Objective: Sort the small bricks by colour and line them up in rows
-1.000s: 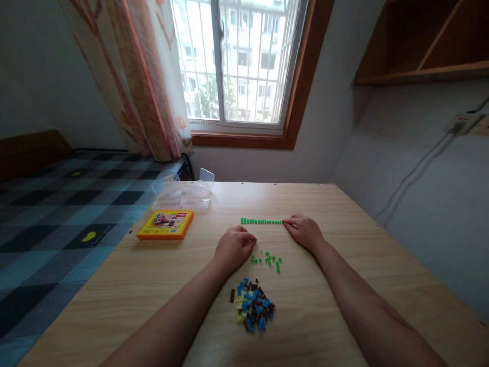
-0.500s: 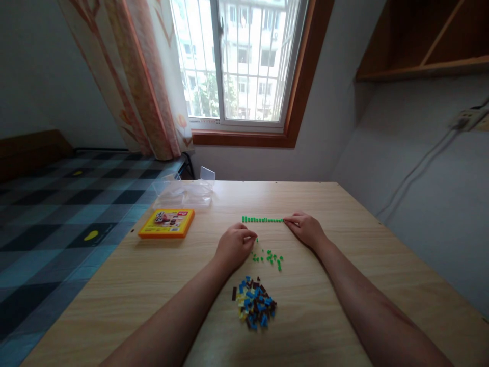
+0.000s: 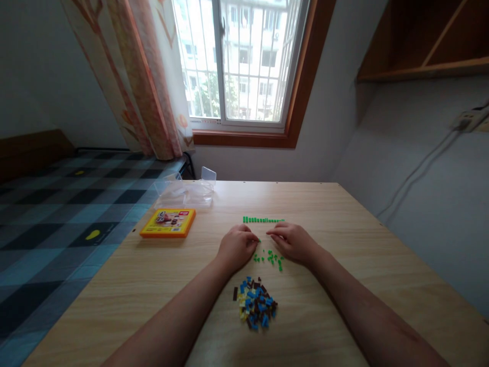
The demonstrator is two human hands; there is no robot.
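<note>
In the head view, a green row (image 3: 263, 220) of small bricks lies straight across the table (image 3: 344, 234) just above centre frame. It sits a little beyond both hands and touches neither. The left hand (image 3: 237, 248) and right hand (image 3: 292, 242) sit side by side below the row at centre frame, their fingertips close together. Loose greens (image 3: 269, 257) are scattered just below and between the hands, close to the right hand's near edge. Lower in the frame, between the two forearms, is a mixed pile (image 3: 255, 308) of blue, brown and yellow bricks, apart from the greens. At centre left lies a flat yellow box (image 3: 168, 223), and beyond it a clear tray (image 3: 183, 192) at the table's far left corner, both well away from the hands. A bed (image 3: 57, 204) with a checked cover fills the left side, a window (image 3: 239, 61) and a curtain (image 3: 141, 76) the top, and a shelf (image 3: 420, 46) the upper right. Nothing lies between the hands and the green bricks. The left hand is curled, knuckles up, fingertips drawn together at a tiny green bit (image 3: 259, 240); whether it grips the bit I cannot tell. The right hand is loosely spread, palm down, fingers stretched toward the left hand, and holds nothing that shows.
</note>
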